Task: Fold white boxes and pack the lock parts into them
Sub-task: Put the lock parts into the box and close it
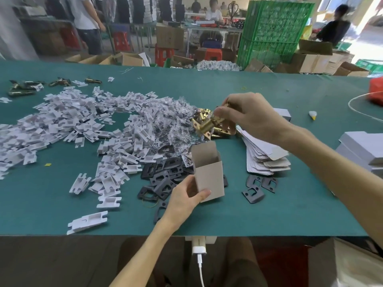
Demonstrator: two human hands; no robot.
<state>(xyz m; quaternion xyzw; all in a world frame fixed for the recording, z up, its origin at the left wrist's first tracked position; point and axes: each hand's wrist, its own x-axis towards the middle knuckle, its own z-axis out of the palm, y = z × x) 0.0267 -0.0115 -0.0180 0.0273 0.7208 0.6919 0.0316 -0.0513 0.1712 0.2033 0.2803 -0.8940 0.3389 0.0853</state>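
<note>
My left hand (185, 198) grips a folded box (208, 172) upright just above the green table (269, 214), its top flap open. Above and behind the box, my right hand (248, 117) pinches a brass latch (209, 126) over a small heap of brass latches (222, 129). Black strike plates (163, 179) lie scattered around the box. A stack of flat unfolded boxes (265, 154) lies under my right forearm.
A wide spread of white plastic inserts (78, 125) and clear bags of small parts (174, 121) covers the table's left half. Finished white boxes (362, 146) are stacked at the right edge. More brass latches (22, 88) lie far left. People work at benches behind.
</note>
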